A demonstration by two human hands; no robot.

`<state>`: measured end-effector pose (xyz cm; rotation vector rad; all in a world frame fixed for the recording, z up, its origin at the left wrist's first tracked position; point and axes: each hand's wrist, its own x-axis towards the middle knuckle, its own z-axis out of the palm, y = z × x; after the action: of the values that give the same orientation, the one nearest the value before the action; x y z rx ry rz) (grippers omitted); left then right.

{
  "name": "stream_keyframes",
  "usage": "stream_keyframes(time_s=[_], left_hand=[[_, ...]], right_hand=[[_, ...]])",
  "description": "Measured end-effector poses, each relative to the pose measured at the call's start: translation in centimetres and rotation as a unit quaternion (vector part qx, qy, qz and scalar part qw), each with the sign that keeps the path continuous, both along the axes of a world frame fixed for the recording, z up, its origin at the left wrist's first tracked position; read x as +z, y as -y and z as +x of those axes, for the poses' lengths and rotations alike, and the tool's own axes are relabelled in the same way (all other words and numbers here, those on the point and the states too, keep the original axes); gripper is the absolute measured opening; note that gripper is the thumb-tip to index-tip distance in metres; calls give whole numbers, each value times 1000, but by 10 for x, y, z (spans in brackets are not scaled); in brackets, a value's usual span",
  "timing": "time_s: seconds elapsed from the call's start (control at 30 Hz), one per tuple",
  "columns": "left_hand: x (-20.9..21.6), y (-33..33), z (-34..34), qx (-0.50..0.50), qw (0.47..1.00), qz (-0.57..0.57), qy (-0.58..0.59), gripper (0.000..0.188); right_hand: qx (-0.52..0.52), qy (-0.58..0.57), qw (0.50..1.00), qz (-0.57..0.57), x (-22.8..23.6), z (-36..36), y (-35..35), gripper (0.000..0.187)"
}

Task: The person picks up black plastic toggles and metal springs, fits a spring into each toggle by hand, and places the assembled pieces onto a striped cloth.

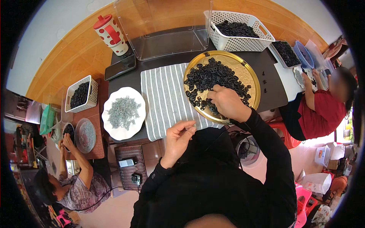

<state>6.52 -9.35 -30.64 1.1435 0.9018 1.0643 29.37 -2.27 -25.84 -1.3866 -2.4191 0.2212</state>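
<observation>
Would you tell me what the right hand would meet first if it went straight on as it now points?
The right hand would likely meet the small black pieces on the gold tray; depth is unclear, so it may already touch them.

Cloth [161, 98] between plate [129, 134] and tray [245, 70]

Heaped small parts [207, 76] and co-workers [321, 114] suggest a workshop.

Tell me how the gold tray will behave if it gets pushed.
The gold tray would probably move stiffly as one piece, since its raised rim looks rigid. The black pieces would likely shift if jolted, as they lie loosely heaped. The tray may also drag on the striped cloth, which appears to run under its left edge.
</observation>
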Motion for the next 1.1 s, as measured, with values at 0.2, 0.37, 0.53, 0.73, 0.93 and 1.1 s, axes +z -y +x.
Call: stream_keyframes(time_s=[0.2,0.37,0.53,0.73,0.93,1.1], left_hand=[[0,0,2,-4,1000,-9,1,20],[11,-4,7,-30,996,-61,60,21],[18,-8,12,-131,964,-117,199,21],[3,-7,6,-181,963,-127,154,21],[5,-9,2,-134,976,-126,113,21],[4,-12,-5,-70,981,-114,140,18]], right_hand=[[-3,-16,999,-39,-1,4,5,7],[82,-190,978,-17,22,-10,36,6],[110,-189,972,84,11,-27,67,16],[100,-195,973,69,3,-27,85,26],[-26,-250,967,37,4,4,77,17],[-213,-241,946,45,10,58,71,11]])
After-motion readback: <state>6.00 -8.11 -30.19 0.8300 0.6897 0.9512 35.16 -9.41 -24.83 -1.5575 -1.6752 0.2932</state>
